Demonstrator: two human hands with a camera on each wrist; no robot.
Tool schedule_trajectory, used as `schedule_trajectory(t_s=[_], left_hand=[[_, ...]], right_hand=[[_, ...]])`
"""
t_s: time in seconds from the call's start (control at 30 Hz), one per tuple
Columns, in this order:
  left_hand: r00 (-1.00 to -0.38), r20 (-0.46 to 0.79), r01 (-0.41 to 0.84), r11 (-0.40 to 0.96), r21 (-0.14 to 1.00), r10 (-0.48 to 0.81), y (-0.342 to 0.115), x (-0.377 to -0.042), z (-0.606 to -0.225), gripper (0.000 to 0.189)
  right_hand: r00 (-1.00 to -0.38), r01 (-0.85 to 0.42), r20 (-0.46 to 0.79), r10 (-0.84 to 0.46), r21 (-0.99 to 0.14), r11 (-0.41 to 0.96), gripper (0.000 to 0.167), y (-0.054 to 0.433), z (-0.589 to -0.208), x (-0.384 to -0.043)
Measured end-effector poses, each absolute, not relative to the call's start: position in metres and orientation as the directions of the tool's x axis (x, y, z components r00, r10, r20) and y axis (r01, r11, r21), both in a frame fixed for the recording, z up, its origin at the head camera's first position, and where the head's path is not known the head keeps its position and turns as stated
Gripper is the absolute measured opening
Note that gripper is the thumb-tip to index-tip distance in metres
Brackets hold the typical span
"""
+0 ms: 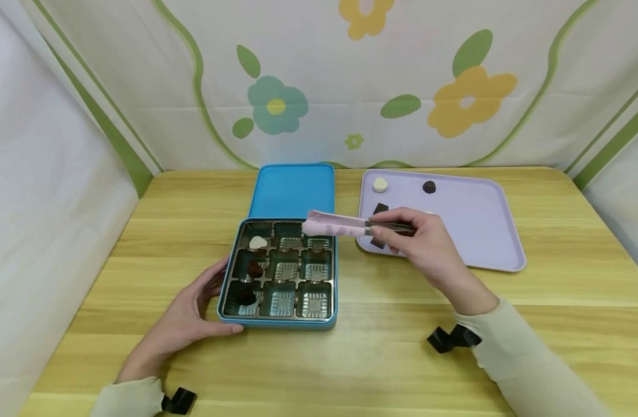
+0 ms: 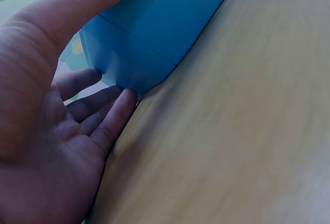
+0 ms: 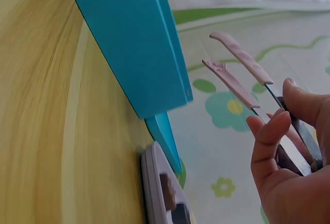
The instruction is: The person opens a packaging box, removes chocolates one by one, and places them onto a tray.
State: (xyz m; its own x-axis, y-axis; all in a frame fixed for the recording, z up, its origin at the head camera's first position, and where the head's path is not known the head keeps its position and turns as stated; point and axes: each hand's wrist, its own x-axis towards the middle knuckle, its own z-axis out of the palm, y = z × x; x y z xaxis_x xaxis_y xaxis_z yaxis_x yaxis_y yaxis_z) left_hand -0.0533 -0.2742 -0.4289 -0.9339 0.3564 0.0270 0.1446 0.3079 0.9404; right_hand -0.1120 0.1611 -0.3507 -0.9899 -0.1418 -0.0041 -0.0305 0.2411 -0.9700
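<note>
In the head view my left hand (image 1: 185,313) holds the front left corner of a blue box (image 1: 308,325), thumb along the front, fingers at the left side. Its divided insert has a white heart-shaped piece (image 1: 258,242), a reddish-brown piece (image 1: 254,269) and a dark piece (image 1: 246,296) in the left column, back to front. My right hand (image 1: 420,243) grips tongs (image 1: 339,225) with pink tips and dark metal handles. They hover over the box's back right compartment. In the right wrist view the tong tips (image 3: 227,74) stand apart with nothing between them.
Behind the box lies a blue lid (image 1: 295,188). A lilac tray (image 1: 485,231) at the right bears a white piece (image 1: 379,185), a dark round piece (image 1: 429,187) and dark rectangular pieces (image 1: 381,208), partly hidden by my right hand. A floral cloth (image 1: 319,133) hangs behind the wooden table (image 1: 381,347).
</note>
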Motion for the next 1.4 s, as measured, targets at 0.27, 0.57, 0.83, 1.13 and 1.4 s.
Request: schedule_trajectory(t_s=[0.27, 0.57, 0.83, 1.13, 1.4], left_hand=[[-0.935, 0.033, 0.153, 0.317, 0.936, 0.354, -0.274, -0.053, -0.430, 0.121], [-0.934, 0.034, 0.153, 0.311, 0.938, 0.357, -0.273, -0.054, -0.428, 0.120], [-0.932, 0.012, 0.132, 0.308, 0.942, 0.363, -0.269, -0.054, -0.428, 0.120], [-0.923, -0.009, 0.114, 0.294, 0.949, 0.385, -0.265, -0.055, -0.433, 0.119], [-0.927, 0.023, 0.142, 0.295, 0.945, 0.374, -0.261, -0.058, -0.436, 0.117]], right_hand=[[-0.974, -0.144, 0.067, -0.215, -0.921, 0.363, 0.025, 0.119, -0.344, -0.123], [-0.895, -0.406, 0.236, -0.378, -0.780, 0.475, 0.021, 0.084, -0.332, -0.140], [-0.852, -0.479, 0.170, -0.496, -0.637, 0.604, 0.020, 0.061, -0.311, -0.153], [-0.778, -0.574, 0.073, -0.624, -0.488, 0.658, 0.016, 0.024, -0.299, -0.167], [-0.756, -0.600, 0.121, -0.644, -0.521, 0.607, 0.013, 0.024, -0.307, -0.167]])
